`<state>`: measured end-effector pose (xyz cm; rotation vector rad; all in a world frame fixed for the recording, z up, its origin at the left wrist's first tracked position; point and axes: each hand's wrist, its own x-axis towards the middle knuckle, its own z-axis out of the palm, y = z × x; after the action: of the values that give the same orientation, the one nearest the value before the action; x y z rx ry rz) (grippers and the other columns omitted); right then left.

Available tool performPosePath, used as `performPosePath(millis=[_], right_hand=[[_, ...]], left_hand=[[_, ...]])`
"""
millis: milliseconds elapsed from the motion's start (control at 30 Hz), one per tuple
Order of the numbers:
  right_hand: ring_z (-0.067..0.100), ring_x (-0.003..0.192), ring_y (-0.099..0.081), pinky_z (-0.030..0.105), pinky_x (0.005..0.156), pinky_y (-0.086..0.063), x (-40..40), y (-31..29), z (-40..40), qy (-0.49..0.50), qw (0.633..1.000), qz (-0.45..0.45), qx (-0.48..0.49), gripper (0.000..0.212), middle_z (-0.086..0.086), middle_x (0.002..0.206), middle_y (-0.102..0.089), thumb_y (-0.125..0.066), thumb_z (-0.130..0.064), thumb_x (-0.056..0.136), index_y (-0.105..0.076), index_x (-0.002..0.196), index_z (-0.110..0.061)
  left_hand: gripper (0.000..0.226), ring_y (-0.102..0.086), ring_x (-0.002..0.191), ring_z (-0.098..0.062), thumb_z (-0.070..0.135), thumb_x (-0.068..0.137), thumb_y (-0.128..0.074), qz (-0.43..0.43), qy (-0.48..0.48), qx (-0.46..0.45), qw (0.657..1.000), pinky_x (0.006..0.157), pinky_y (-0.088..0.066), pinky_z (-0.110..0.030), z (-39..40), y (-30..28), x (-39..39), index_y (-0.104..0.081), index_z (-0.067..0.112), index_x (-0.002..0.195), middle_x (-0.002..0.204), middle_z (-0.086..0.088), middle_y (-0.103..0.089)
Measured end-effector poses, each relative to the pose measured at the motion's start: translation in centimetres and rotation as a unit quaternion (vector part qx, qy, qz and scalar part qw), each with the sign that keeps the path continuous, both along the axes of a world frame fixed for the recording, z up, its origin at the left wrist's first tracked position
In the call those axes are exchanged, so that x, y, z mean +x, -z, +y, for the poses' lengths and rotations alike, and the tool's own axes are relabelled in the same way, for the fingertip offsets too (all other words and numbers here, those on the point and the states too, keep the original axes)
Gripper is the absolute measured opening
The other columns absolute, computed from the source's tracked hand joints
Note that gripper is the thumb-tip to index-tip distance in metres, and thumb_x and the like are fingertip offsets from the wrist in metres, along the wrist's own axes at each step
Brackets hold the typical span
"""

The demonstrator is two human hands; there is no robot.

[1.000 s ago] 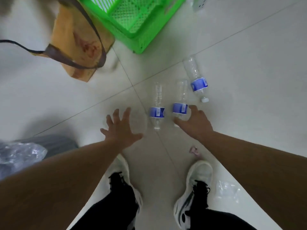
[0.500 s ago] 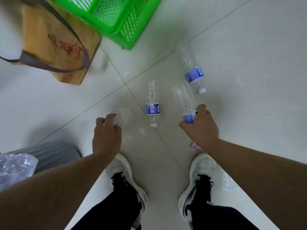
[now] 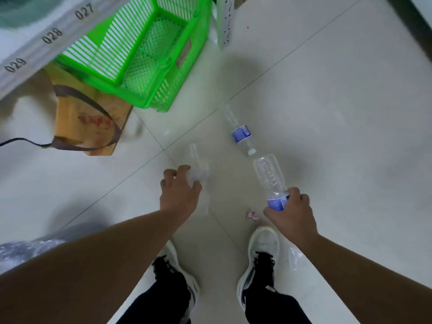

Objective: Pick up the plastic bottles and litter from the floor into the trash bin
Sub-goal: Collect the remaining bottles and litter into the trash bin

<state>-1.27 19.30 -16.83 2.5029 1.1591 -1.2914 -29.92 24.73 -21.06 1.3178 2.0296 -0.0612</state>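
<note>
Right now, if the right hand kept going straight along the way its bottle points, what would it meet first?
Probably the clear blue-labelled plastic bottle lying on the floor: the right hand aims its held bottle at that one's white cap, though depth is unclear.

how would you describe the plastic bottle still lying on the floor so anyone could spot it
Start at the green plastic basket. On the pale tiled floor just right of its corner lies a clear plastic bottle with a blue label and white cap. It is the only bottle in neither hand.
</note>
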Motion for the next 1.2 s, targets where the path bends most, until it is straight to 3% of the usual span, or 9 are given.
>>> performPosePath(millis=[167, 233, 333, 467, 600, 733, 867, 1067, 1200], right_hand=[[0.040, 0.102, -0.059, 0.049, 0.091, -0.054, 2.0, 11.6, 1.5, -0.007, 0.999, -0.002, 0.034, 0.067, 0.008, 0.112, -0.049, -0.082, -0.044, 0.070, -0.046, 0.122, -0.021], [0.040, 0.103, -0.059, 0.050, 0.093, -0.054, 2.3, 14.7, 1.9, -0.012, 0.999, 0.004, 0.047, 0.064, 0.009, 0.111, -0.050, -0.083, -0.041, 0.070, -0.045, 0.118, -0.021], [0.040, 0.104, -0.060, 0.050, 0.095, -0.055, 2.0, 15.0, 2.3, -0.018, 0.999, 0.015, 0.034, 0.068, 0.010, 0.113, -0.051, -0.077, -0.048, 0.065, -0.046, 0.119, -0.021], [0.037, 0.102, -0.061, 0.046, 0.092, -0.054, 0.7, 8.7, 2.5, -0.011, 0.999, 0.021, 0.031, 0.067, 0.011, 0.112, -0.056, -0.077, -0.049, 0.062, -0.045, 0.114, -0.022], [0.032, 0.098, -0.063, 0.035, 0.077, -0.046, -0.9, 0.4, 3.8, -0.039, 0.997, 0.068, -0.022, 0.062, 0.008, 0.108, -0.064, -0.086, -0.036, 0.075, -0.046, 0.119, -0.018], [0.028, 0.094, -0.063, 0.033, 0.074, -0.042, -3.6, -8.4, 6.5, -0.070, 0.993, 0.093, -0.010, 0.062, 0.001, 0.102, -0.065, -0.086, -0.038, 0.075, -0.048, 0.119, -0.019], [0.024, 0.091, -0.064, 0.032, 0.071, -0.042, -6.2, -16.5, 8.5, -0.133, 0.985, 0.114, 0.000, 0.067, -0.005, 0.096, -0.062, -0.086, -0.042, 0.074, -0.046, 0.124, -0.020], [0.011, 0.082, -0.060, 0.028, 0.059, -0.040, -10.2, -23.6, 7.1, -0.194, 0.974, 0.118, -0.001, 0.069, -0.008, 0.098, -0.058, -0.087, -0.048, 0.077, -0.048, 0.126, -0.020], [0.013, 0.084, -0.063, 0.032, 0.066, -0.049, -15.1, -23.8, 3.2, -0.222, 0.966, 0.132, -0.018, 0.067, -0.003, 0.102, -0.065, -0.087, -0.054, 0.075, -0.053, 0.123, -0.022]], left_hand=[[0.086, -0.042, 0.135, -0.042, 0.046, 0.091, -0.071, 0.042, -0.080, -0.003, 0.996, 0.100, -0.050, -0.059, 2.4, 12.0, 3.9, -0.025, 0.036, 0.164, 0.162, -0.012, -0.024], [0.096, -0.047, 0.134, -0.046, 0.034, 0.093, -0.071, 0.024, -0.127, -0.014, 0.991, 0.104, -0.048, -0.062, 2.4, 15.1, 3.8, -0.012, 0.033, 0.169, 0.158, -0.016, -0.030], [0.091, -0.052, 0.126, -0.046, 0.031, 0.092, -0.070, 0.034, -0.112, 0.006, 0.993, 0.100, -0.050, -0.059, 1.6, 14.9, 2.4, -0.018, 0.025, 0.167, 0.143, -0.019, -0.044], [0.089, -0.055, 0.108, -0.033, 0.035, 0.086, -0.071, -0.004, -0.079, 0.030, 0.996, 0.089, -0.052, -0.048, -0.1, 7.0, -0.2, -0.026, 0.027, 0.162, 0.126, -0.007, -0.049], [0.080, -0.066, 0.102, -0.037, 0.033, 0.078, -0.072, -0.036, -0.205, 0.014, 0.978, 0.091, -0.058, -0.049, 0.1, -2.8, -2.7, -0.042, 0.019, 0.150, 0.117, -0.010, -0.060], [0.074, -0.067, 0.096, -0.036, 0.031, 0.075, -0.072, -0.048, -0.240, 0.023, 0.969, 0.091, -0.059, -0.049, 0.5, -12.1, -5.1, -0.046, 0.018, 0.143, 0.115, -0.012, -0.064], [0.065, -0.065, 0.090, -0.029, 0.030, 0.076, -0.075, -0.065, -0.275, 0.054, 0.958, 0.070, -0.051, -0.031, -1.1, -19.7, -6.1, -0.050, 0.016, 0.135, 0.114, -0.012, -0.062], [0.062, -0.065, 0.097, -0.030, 0.031, 0.080, -0.078, -0.090, -0.358, 0.047, 0.928, 0.070, -0.045, -0.031, -5.6, -26.5, -9.0, -0.049, 0.017, 0.134, 0.116, -0.011, -0.062], [0.043, -0.058, 0.071, -0.003, 0.021, 0.082, -0.079, -0.102, -0.393, 0.101, 0.908, 0.072, -0.048, -0.025, -11.6, -28.5, -12.1, -0.051, 0.021, 0.115, 0.082, 0.011, -0.061]])
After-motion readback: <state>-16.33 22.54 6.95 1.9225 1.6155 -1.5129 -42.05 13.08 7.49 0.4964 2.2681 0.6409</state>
